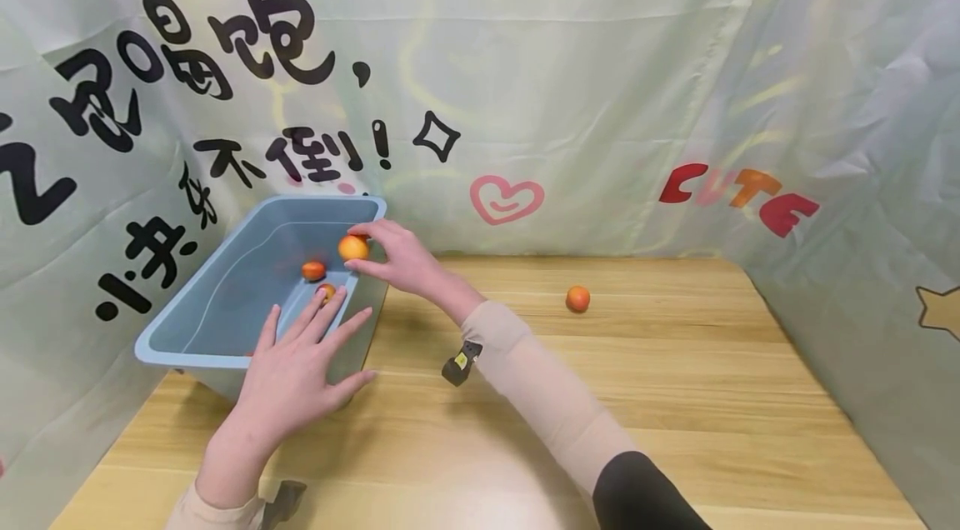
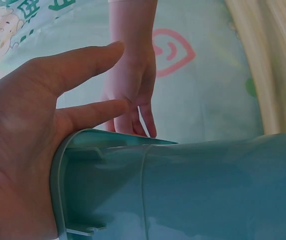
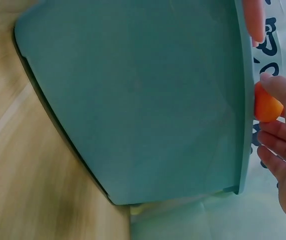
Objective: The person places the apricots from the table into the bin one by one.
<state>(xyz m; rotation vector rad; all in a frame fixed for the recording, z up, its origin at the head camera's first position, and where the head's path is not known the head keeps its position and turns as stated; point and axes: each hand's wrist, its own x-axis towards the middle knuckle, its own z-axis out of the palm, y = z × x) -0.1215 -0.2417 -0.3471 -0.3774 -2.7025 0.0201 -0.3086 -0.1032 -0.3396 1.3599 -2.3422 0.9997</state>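
Between thumb and fingers my right hand (image 1: 401, 257) pinches a small orange fruit (image 1: 353, 247), kumquat- or tangerine-like, over the right rim of a blue plastic tub (image 1: 225, 263). In the right wrist view the orange fruit (image 3: 268, 103) shows just past the tub's rim (image 3: 248, 100). My left hand (image 1: 296, 380) lies across the tub's near right corner with its fingers spread. The left wrist view shows that hand (image 2: 27, 125) against the tub's wall (image 2: 208, 185). Inside the tub are a reddish-orange fruit (image 1: 313, 271) and another (image 1: 326, 291), partly hidden by my left fingertips.
One more orange fruit (image 1: 577, 299) lies on the wooden table (image 1: 660, 397), right of the tub. Printed cloth (image 1: 585, 80) hangs behind the table and along both sides. The tub stands close to the cloth at the left.
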